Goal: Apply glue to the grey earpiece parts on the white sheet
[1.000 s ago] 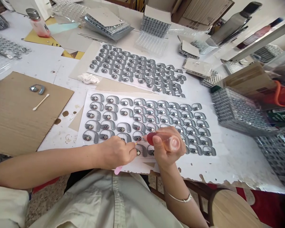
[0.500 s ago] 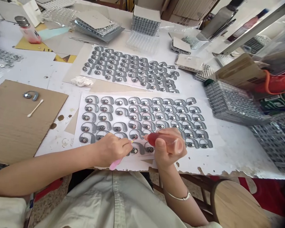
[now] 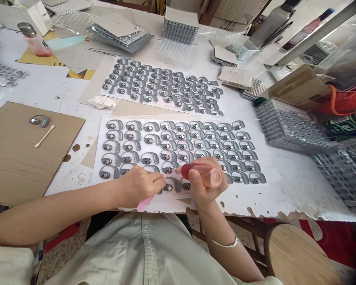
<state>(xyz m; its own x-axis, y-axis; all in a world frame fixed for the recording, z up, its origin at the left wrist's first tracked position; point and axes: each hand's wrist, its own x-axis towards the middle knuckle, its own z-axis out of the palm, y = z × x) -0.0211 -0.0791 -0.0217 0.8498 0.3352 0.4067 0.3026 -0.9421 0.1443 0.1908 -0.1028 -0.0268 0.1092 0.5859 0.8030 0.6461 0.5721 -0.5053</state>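
Left arm point(image 3: 53, 208): extended almost level from the left, forearm bare.
Left hand point(image 3: 141, 187): closed in a pinch grip, palm down.
Right arm point(image 3: 228, 257): forearm raised from below, wrist bent.
Right hand point(image 3: 206, 186): curled closed, just beside the left hand, not touching.
Position: both hands inward of the near edge of the table point(image 3: 284, 217).

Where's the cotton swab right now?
In the head view, the cotton swab lies on the brown cardboard sheet at the left side of the table, just below the lone gray hook-shaped piece.
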